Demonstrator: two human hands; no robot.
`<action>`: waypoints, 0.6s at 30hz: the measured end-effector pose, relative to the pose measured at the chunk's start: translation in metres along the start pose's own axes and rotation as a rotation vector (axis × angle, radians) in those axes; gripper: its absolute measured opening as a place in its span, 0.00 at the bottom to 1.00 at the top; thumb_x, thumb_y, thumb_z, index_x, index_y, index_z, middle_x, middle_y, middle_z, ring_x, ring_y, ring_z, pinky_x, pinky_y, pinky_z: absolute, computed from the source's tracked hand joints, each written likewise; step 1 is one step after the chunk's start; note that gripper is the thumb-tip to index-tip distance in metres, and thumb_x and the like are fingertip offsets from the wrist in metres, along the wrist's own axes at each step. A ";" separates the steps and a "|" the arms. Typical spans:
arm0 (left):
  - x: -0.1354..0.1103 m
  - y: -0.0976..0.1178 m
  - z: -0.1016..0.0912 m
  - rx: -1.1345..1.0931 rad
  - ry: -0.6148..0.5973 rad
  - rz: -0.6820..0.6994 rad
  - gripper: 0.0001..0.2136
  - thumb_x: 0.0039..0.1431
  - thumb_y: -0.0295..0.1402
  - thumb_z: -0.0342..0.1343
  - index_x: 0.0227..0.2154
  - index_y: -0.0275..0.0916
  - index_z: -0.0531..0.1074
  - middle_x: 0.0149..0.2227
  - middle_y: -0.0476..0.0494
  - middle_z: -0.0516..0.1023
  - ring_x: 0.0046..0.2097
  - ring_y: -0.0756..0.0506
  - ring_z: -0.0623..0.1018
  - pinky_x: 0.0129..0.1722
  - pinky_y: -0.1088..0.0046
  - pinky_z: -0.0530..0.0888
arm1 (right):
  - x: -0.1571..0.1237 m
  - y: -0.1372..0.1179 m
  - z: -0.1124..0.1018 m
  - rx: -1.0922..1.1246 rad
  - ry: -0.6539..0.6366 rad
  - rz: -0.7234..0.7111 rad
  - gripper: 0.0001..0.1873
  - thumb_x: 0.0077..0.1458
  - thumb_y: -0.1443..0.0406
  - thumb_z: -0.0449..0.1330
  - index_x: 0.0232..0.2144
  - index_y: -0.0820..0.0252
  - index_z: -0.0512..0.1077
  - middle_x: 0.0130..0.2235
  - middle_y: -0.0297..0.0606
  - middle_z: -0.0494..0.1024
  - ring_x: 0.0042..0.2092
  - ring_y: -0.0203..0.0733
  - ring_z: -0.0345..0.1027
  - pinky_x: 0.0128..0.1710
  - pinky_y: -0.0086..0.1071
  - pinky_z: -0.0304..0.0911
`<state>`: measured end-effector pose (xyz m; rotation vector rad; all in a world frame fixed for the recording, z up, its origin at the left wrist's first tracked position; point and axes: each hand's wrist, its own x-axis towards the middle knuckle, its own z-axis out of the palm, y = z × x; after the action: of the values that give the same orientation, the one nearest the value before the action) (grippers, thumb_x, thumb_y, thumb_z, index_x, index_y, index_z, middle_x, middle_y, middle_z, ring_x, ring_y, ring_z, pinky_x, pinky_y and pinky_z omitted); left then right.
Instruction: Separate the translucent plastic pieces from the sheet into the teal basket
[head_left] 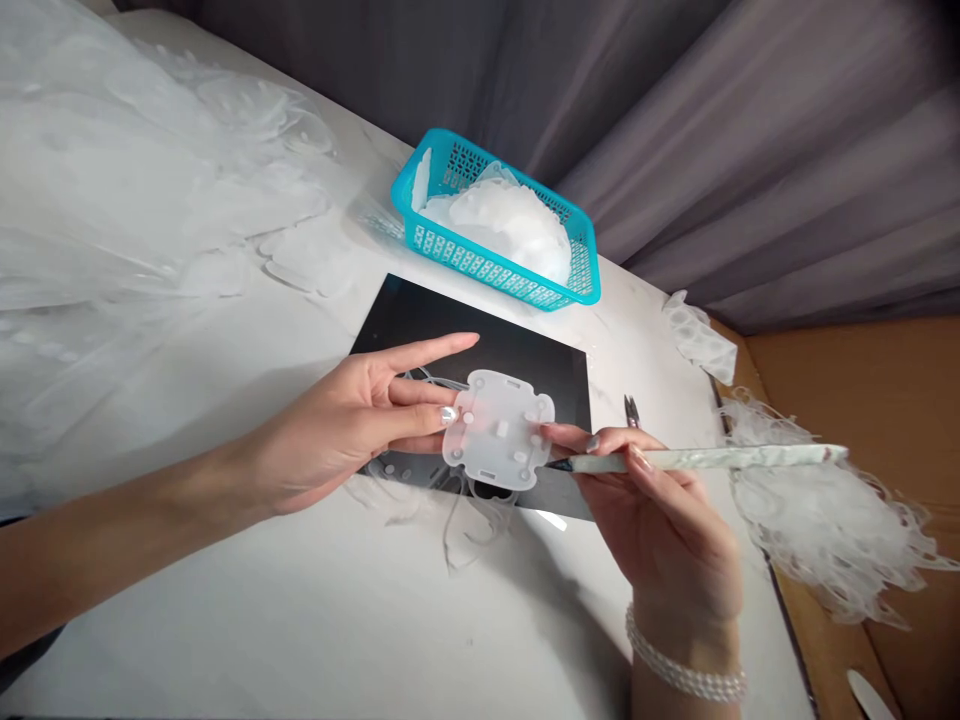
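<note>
My left hand (375,415) pinches a translucent white molded piece (499,425) by its left edge, thumb on top and index finger stretched out beyond it. The piece is squarish with wavy edges, small slots and raised round dots. A slim pen-like tool (705,458) with a whitish, wrapped-looking handle and a dark tip is gripped in my right hand (652,500). Its tip lies at the piece's lower right edge; whether it touches cannot be made out. My right index fingertip reaches the piece's right side. Below both hands is a black mat (480,335), with thin translucent scraps (472,515) at its near edge.
Behind the mat stands a turquoise basket (495,275) holding white translucent pieces (517,225). A large heap of clear pieces (112,170) covers the table's left. Stringy trimmings (825,530) hang over a cardboard box (885,400) at right. Metal nipper-like tips (632,410) show behind my right hand.
</note>
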<state>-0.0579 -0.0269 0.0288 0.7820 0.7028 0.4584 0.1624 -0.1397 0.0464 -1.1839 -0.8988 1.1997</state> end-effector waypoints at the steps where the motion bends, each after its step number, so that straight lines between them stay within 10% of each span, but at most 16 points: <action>1: 0.000 0.000 0.000 -0.001 0.001 -0.002 0.33 0.58 0.29 0.64 0.65 0.49 0.60 0.45 0.44 0.84 0.44 0.46 0.83 0.49 0.70 0.77 | 0.000 0.000 0.000 -0.003 0.002 0.011 0.14 0.64 0.64 0.55 0.35 0.54 0.81 0.42 0.38 0.84 0.52 0.47 0.75 0.55 0.39 0.67; 18: 0.006 0.000 -0.012 0.075 0.091 0.119 0.27 0.62 0.31 0.57 0.63 0.44 0.62 0.59 0.40 0.74 0.59 0.42 0.74 0.58 0.65 0.72 | 0.027 -0.008 -0.005 0.045 -0.018 0.058 0.11 0.61 0.64 0.57 0.36 0.59 0.80 0.43 0.44 0.83 0.52 0.49 0.75 0.48 0.41 0.74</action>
<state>-0.0623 -0.0177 0.0207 0.8809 0.7644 0.5809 0.1740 -0.1140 0.0512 -1.1715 -0.8512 1.2725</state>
